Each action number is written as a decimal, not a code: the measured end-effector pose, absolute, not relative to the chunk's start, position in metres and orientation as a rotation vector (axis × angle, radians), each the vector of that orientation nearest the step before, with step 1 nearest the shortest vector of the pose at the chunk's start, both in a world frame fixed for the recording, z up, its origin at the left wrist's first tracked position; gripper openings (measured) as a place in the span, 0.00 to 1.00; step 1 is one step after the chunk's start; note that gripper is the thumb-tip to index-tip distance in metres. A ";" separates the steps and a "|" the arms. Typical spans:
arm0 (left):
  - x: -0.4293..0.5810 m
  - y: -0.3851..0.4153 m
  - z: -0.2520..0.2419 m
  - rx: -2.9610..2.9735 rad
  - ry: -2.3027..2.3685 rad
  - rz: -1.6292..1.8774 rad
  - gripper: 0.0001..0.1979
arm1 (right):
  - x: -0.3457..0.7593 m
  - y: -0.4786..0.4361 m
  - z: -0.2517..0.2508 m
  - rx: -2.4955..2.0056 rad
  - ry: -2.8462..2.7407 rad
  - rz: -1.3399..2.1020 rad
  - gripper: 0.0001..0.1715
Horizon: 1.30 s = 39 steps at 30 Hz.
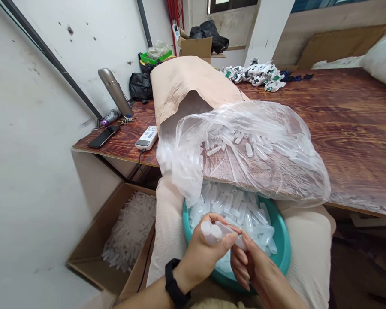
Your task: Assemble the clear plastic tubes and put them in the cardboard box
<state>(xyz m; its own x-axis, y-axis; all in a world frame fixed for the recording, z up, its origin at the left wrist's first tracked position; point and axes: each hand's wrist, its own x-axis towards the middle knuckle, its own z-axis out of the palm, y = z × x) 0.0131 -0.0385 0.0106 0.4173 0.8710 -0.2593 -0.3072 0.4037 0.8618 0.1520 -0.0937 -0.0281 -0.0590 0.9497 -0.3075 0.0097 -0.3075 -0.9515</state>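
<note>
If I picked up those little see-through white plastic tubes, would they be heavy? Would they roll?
The small translucent white plastic tubes are probably light: the left hand holds a few together. They might roll, because their sides look rounded. They could be slippery too, since they look smooth.

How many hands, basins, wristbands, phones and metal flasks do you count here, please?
Hands: 2 (left hand, right hand)
Teal basin: 1
Black wristband: 1
Black phone: 1
Metal flask: 1
Total: 6
</note>
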 end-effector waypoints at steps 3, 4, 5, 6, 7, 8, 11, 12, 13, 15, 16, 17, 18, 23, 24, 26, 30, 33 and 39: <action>0.013 -0.032 0.012 0.826 0.838 0.870 0.17 | 0.159 -0.089 -0.024 -1.458 -1.326 1.344 0.30; 0.014 -0.030 0.012 0.827 0.846 0.882 0.17 | 0.161 -0.089 -0.021 -1.495 -1.437 1.178 0.25; 0.014 -0.030 0.012 0.829 0.850 0.889 0.17 | 0.163 -0.088 -0.018 -1.514 -1.523 1.025 0.20; 0.015 -0.029 0.011 0.834 0.852 0.891 0.17 | 0.164 -0.088 -0.016 -1.520 -1.570 0.921 0.17; 0.016 -0.029 0.011 0.841 0.856 0.887 0.17 | 0.164 -0.087 -0.013 -1.512 -1.598 0.879 0.17; 0.017 -0.028 0.010 0.846 0.863 0.879 0.17 | 0.165 -0.086 -0.012 -1.500 -1.620 0.882 0.19; 0.014 -0.020 0.008 0.838 0.882 0.888 0.17 | 0.169 -0.078 -0.009 -1.489 -1.771 0.930 0.23; 0.011 -0.015 0.009 0.836 0.881 0.918 0.16 | 0.173 -0.073 -0.010 -1.498 -1.868 0.894 0.22; 0.008 -0.009 0.011 0.853 0.871 0.940 0.15 | 0.177 -0.068 -0.012 -1.507 -1.969 0.832 0.20; 0.000 0.004 0.016 0.998 0.827 0.880 0.11 | 0.186 -0.057 -0.018 -1.525 -2.129 0.660 0.13; -0.003 0.009 0.019 1.154 0.784 0.777 0.08 | 0.189 -0.052 -0.023 -1.518 -2.181 0.599 0.10; -0.006 0.014 0.020 1.364 0.722 0.637 0.06 | 0.191 -0.048 -0.028 -1.497 -2.226 0.559 0.07; -0.007 0.017 0.020 1.609 0.646 0.482 0.06 | 0.193 -0.045 -0.034 -1.466 -2.268 0.536 0.07; 0.003 0.016 -0.001 2.665 0.342 0.002 0.07 | 0.189 -0.039 -0.054 -1.363 -2.442 0.363 0.15; 0.006 0.015 -0.008 2.758 0.337 -0.043 0.06 | 0.189 -0.039 -0.056 -1.368 -2.458 0.328 0.15; 0.011 0.015 -0.017 2.839 0.354 -0.095 0.05 | 0.190 -0.039 -0.056 -1.393 -2.480 0.270 0.15; 0.012 0.020 -0.021 2.839 0.344 -0.106 0.04 | 0.192 -0.040 -0.055 -1.440 -2.493 0.207 0.13; 0.005 0.023 -0.013 2.786 0.403 -0.060 0.04 | 0.187 -0.039 -0.057 -1.470 -2.464 0.204 0.12; -0.013 0.012 0.015 2.114 0.723 0.333 0.16 | 0.181 -0.037 -0.056 -1.482 -2.340 0.316 0.12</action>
